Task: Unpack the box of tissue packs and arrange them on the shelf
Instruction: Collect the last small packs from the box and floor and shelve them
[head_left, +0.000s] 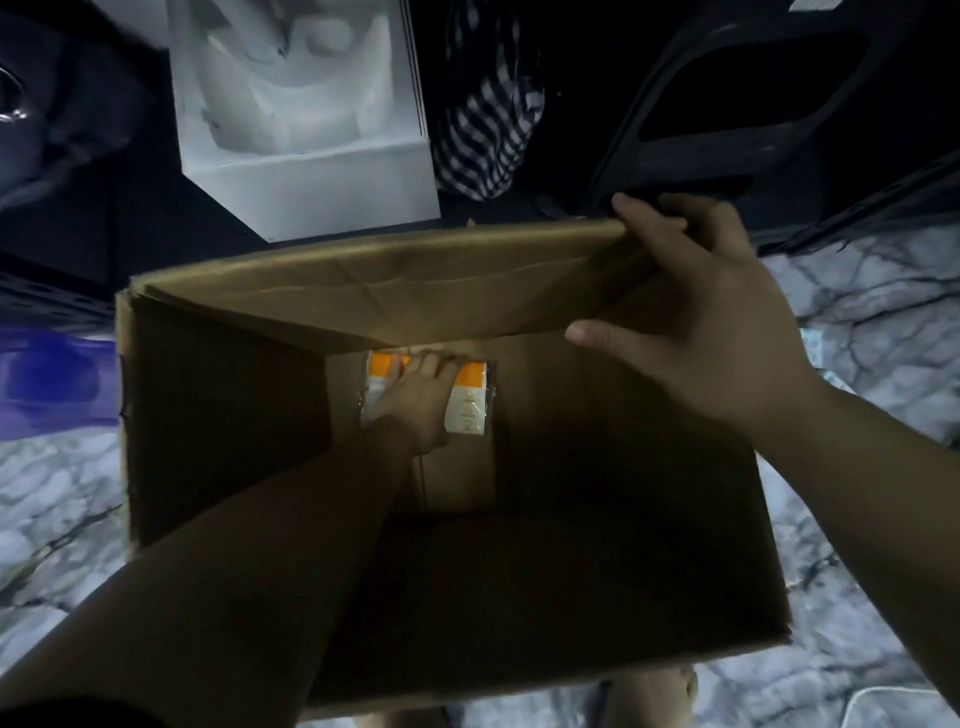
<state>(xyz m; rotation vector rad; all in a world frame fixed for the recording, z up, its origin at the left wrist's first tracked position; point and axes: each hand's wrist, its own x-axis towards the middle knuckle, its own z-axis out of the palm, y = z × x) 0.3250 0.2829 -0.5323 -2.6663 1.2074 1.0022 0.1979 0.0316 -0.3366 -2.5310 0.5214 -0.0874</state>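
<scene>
A large brown cardboard box (208, 415) stands open on the floor below me. Deep inside, at its bottom, lies an orange and white tissue pack (470, 402). My left hand (415, 400) reaches down into the box and lies over the pack, with its fingers curled over the pack's far edge. My right hand (691, 306) grips the far flap (415, 280) of the box at its right end, fingers over the top edge and thumb underneath. The rest of the box's bottom is dark.
A white box with a moulded insert (301, 119) stands beyond the cardboard box. A striped cloth (483, 119) hangs beside it. A dark plastic piece (769, 104) is at the back right, a blue plastic item (52, 379) at the left. The floor (57, 499) is marbled.
</scene>
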